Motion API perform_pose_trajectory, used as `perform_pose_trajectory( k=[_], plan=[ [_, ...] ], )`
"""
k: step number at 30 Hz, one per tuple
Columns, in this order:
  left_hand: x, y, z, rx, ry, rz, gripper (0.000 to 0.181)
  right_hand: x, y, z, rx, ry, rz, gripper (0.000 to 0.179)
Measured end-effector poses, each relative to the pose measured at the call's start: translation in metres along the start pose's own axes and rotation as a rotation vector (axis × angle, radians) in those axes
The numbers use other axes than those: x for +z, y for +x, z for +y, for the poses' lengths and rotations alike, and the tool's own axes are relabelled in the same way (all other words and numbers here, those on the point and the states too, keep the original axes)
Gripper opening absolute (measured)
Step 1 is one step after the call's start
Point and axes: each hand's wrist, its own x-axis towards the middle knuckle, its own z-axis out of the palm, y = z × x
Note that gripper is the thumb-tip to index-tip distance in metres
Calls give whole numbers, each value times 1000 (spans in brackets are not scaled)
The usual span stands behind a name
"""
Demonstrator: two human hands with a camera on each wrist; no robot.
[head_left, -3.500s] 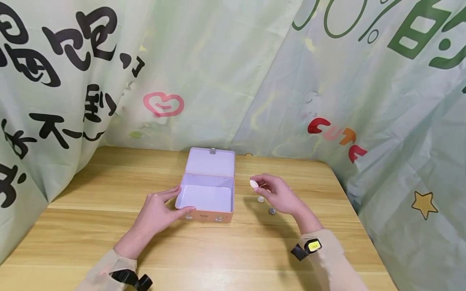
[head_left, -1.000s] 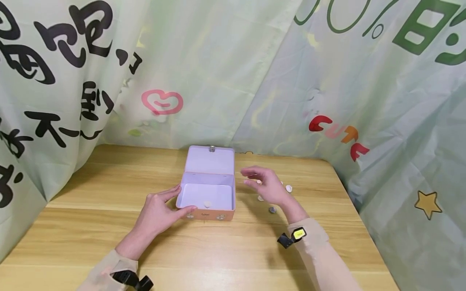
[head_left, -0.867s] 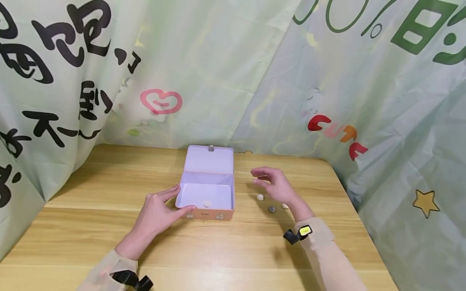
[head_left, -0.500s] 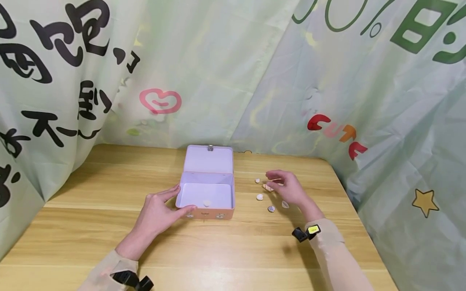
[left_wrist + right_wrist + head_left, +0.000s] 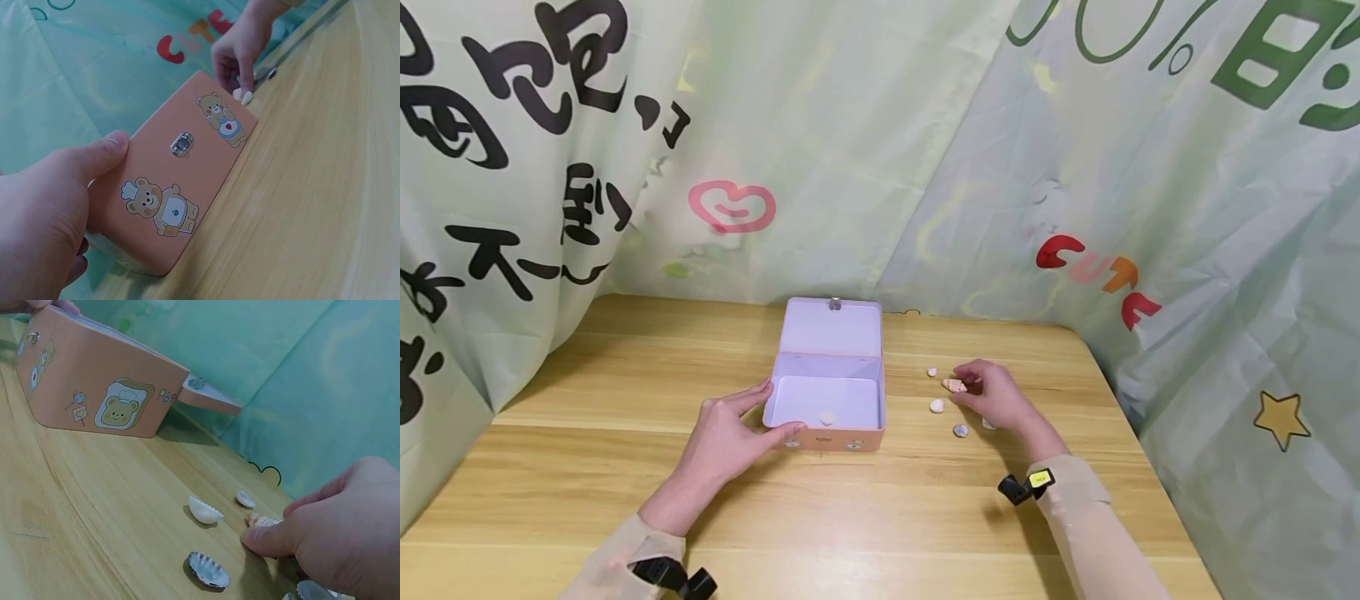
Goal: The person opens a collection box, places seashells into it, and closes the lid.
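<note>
My left hand point(image 5: 733, 442) grips the left front corner of a tin box point(image 5: 838, 440), thumb over its front rim and fingers along the side. The box is orange outside, with bear pictures, and lilac inside; its lid is tipped back. One pale seashell point(image 5: 827, 418) lies inside. To the right, my right hand point(image 5: 1000, 398) pinches a banded spiral seashell point(image 5: 953, 385) between thumb and fingers, at table height. In the right wrist view, the thumb partly covers this spiral shell point(image 5: 265, 520).
Around the right hand lie a white ribbed shell point(image 5: 205, 511), a small white shell point(image 5: 245, 499) and a dark-rimmed shell point(image 5: 209, 570). More shells point(image 5: 312, 590) are partly hidden under the hand. A printed curtain point(image 5: 820, 150) hangs behind the wooden table point(image 5: 850, 525).
After a pale shell came to be in the box, my right hand moved back rightward to the loose shells and closed on the spiral one. My left hand stays on the box.
</note>
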Motion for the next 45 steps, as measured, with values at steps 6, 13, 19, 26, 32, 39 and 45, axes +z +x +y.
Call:
perform_pose_trajectory(
  k=[6,13,19,26,32,39,45],
  plan=[
    [-1,0,2,20,0,7,87,0,1,2,3,-38,-1,32],
    [-1,0,1,10,-1,4,88,2,0,5,-30,-50,-11,23],
    [-1,0,1,13,3,7,90,3,-2,7,-39,-31,-2,23],
    [-1,1,1,19,4,8,89,3,-2,7,-21,-26,-24,27],
    [0,0,2,14,6,5,90,6,0,6,0,-33,-30,26],
    [0,0,2,11,7,2,91,4,-3,8,24,6,-28,23],
    [0,0,2,14,4,9,89,2,-5,4,17,58,13,24]
  ],
)
